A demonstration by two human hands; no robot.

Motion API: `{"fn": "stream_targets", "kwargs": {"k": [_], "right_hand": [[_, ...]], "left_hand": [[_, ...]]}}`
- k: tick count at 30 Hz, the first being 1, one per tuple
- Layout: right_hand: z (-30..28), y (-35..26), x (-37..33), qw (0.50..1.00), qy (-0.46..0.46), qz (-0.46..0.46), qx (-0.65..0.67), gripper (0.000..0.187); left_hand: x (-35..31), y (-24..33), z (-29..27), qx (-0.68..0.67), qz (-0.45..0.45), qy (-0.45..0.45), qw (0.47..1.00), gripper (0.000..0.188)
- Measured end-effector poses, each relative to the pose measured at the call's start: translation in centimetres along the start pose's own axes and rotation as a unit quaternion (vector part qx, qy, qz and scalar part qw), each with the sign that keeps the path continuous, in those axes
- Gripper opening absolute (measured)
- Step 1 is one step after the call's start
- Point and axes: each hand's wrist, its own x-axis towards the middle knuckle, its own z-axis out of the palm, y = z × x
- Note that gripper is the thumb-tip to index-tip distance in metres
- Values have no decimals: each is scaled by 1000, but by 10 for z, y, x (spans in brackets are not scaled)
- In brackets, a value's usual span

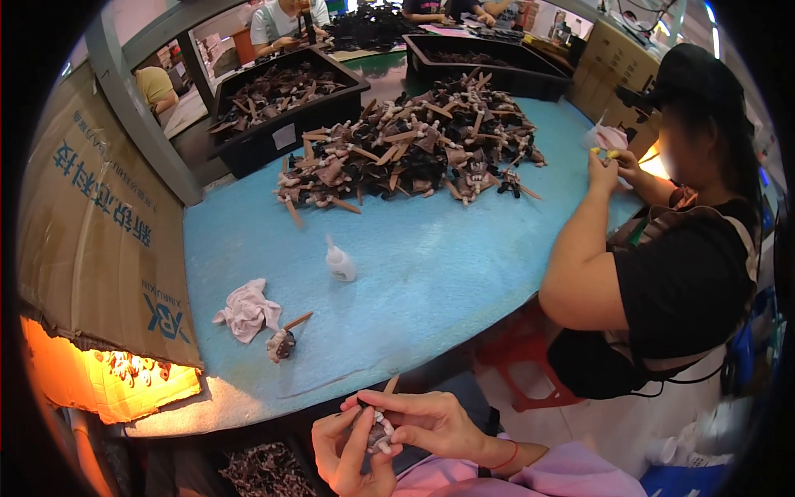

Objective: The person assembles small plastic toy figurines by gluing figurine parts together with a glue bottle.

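Observation:
Just off the table's front edge, both my hands are closed around one small figurine (380, 435) with a grey-brown body, pale limbs and a tan blade-like piece sticking up. My left hand (344, 451) grips it from the left, fingers bent around its side. From the right, my right hand (439, 421) pinches its upper part between thumb and fingers, hiding some of it. A similar figurine (281, 345) lies on the blue table mat (397, 282), beside a crumpled pale cloth (248, 310). Farther back stands a small white squeeze bottle (339, 263) with a pointed nozzle.
A large heap of figurines (414, 145) covers the far part of the table, with black bins (273, 137) behind. Cardboard (108, 207) walls the left side, above a lit orange box (124, 385). A co-worker (662, 273) sits at the right, handling a small yellow item.

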Motion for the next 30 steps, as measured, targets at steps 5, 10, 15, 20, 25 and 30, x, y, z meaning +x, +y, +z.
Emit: {"fn": "stream_targets", "kwargs": {"k": [5, 10, 15, 20, 25, 30], "right_hand": [[-6, -2, -1, 999, 5, 2, -51, 46], [-1, 3, -5, 999, 16, 16, 48, 51], [1, 6, -4, 998, -6, 4, 62, 47], [-8, 11, 0, 988, 18, 19, 152, 53], [-6, 22, 3, 978, 20, 7, 209, 60], [-2, 23, 4, 968, 20, 50, 243, 62]], "left_hand": [[0, 2, 3, -1, -10, -6, 1000, 29], [-3, 4, 2, 5, 1, 3, 1000, 29], [-6, 3, 2, 37, -15, 4, 999, 35], [1, -1, 2, 57, -26, -44, 997, 38], [10, 7, -2, 90, -26, -63, 994, 41], [9, 10, -4, 138, -26, -52, 989, 44]]}}
